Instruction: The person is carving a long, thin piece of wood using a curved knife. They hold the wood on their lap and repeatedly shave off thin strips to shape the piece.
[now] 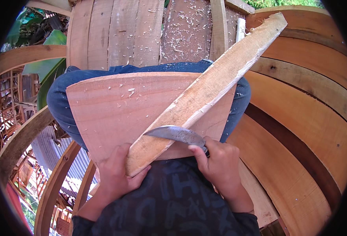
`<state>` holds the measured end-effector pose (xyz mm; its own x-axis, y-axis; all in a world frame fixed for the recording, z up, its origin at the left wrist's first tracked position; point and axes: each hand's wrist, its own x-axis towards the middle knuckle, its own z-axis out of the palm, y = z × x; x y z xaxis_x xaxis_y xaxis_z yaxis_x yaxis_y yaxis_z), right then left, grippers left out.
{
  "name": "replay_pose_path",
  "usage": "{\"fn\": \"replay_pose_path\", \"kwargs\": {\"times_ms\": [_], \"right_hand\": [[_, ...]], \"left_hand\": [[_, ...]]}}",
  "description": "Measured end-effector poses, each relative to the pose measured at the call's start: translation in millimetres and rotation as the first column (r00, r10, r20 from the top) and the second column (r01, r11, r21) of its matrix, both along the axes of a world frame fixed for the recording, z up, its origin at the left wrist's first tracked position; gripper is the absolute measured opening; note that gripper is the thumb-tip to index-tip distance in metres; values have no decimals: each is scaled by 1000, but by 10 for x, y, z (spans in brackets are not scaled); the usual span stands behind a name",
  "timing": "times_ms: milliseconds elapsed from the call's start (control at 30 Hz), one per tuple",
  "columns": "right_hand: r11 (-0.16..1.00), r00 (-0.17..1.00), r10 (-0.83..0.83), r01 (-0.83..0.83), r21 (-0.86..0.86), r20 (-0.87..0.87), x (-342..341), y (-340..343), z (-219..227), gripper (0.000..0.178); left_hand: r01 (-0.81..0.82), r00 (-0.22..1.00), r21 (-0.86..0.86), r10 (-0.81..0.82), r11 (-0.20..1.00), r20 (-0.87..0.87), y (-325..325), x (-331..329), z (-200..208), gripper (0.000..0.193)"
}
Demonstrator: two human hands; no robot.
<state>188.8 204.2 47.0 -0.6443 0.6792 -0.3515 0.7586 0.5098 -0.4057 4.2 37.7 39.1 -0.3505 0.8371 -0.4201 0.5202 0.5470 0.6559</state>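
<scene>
A long, flat strip of pale wood lies slantwise over a reddish board that rests on my lap. My left hand grips the strip's near end, thumb on its lower edge and fingers on the other side. In my right hand is a knife with a curved grey blade, its handle mostly hidden by the fingers. The blade lies across the strip, a short way up from my left hand, its tip pointing left. The strip's right edge looks pale and freshly cut, while its far end is ragged.
Wood shavings are scattered over the plank floor ahead, a few on the lap board. A plank wall rises close on the right. Open wooden rails run along the left, with corrugated metal sheeting beyond and below them.
</scene>
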Motion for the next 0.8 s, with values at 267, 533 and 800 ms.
{"fn": "replay_pose_path", "kwargs": {"times_ms": [267,533,800], "right_hand": [[998,997,-57,55,33,43,14,234,27,42],[958,956,-282,285,-39,77,22,284,-26,42],[966,964,-260,260,9,56,88,190,-136,47]], "left_hand": [[18,1000,21,-18,1000,-10,23,7,3,58],[41,999,41,-40,998,-37,-49,-14,-17,59],[-1,1000,60,1,998,-10,-36,13,-25,60]]}}
